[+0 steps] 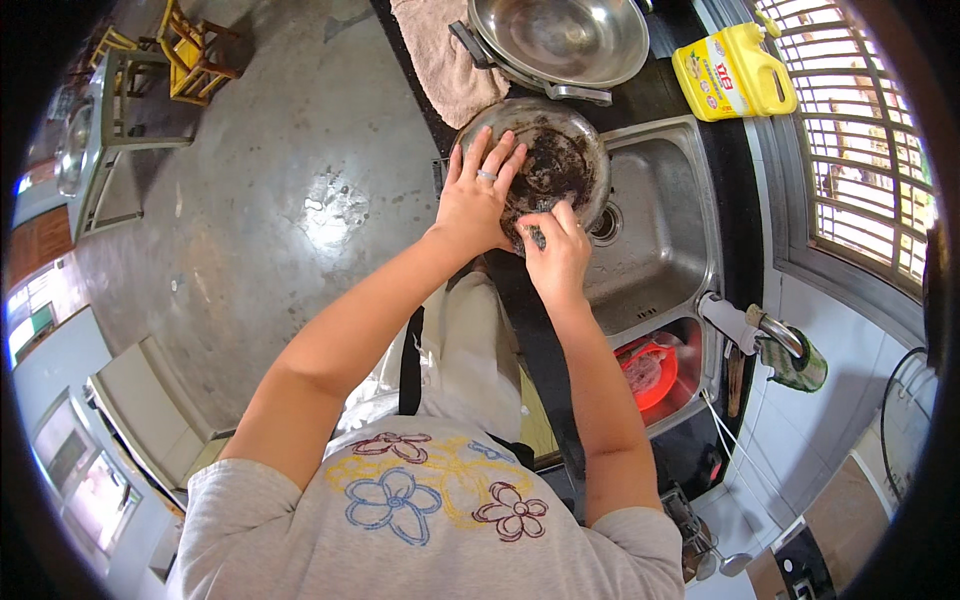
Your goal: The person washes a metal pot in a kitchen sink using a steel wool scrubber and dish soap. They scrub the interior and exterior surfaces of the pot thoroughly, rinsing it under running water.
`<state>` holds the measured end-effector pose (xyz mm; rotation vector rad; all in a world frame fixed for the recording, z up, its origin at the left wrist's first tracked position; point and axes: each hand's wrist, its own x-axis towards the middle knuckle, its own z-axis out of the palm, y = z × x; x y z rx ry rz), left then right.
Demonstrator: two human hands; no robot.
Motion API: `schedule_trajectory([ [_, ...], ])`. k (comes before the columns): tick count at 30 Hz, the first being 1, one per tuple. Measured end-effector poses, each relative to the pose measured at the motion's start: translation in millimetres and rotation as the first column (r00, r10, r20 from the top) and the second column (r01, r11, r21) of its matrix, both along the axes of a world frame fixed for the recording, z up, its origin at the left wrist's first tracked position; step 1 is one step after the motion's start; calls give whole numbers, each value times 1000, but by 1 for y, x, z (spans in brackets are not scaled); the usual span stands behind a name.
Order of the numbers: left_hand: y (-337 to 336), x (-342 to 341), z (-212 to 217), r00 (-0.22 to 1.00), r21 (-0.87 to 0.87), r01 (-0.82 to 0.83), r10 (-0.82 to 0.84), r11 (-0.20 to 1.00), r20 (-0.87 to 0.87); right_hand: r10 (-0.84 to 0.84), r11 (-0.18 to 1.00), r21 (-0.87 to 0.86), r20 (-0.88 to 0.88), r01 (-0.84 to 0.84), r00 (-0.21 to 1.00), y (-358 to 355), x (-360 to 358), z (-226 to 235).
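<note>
— Closest to the lens, what do you see?

— Grey shirt (430,520) with drawn flowers, both bare forearms reaching up from it toward the steel sink (665,240).

— And the hands?

— Left hand (478,200) lies flat, fingers spread, pressed on the rim of a burnt round pan (560,160) tilted over the sink's left edge. It wears a ring. Right hand (555,250) is curled tight around a small dark scrubber (537,236), pushed against the pan's blackened inside.

— What surrounds the sink?

— Black countertop (665,90) around it. Beyond the sink, a clean steel bowl (560,40) sits on a beige towel (445,60). A yellow jug (733,72) stands at the far right corner of the sink, by a barred window (860,140). A tap (745,325) rises from the sink's right side; nearer than the sink, a red strainer (648,372) rests in a second basin.

— The room?

— Left of the sink, polished grey concrete floor (260,200) with a glare patch; yellow wooden chairs (195,50) far across it.
</note>
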<state>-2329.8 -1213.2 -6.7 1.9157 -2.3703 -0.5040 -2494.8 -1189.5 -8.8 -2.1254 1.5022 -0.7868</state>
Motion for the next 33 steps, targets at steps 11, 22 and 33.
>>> schedule_trajectory([
  [11,2,-8,0,1000,26,-26,26,999,10,-113,994,-4,10,113,994,-5,-16,-2],
  [22,2,-6,-5,999,-18,-21,21,1000,-51,-110,979,-172,20,112,994,2,-34,-22],
  [33,2,-9,-7,992,-107,-50,37,993,-119,-151,983,-108,-38,147,988,-32,-39,-6],
])
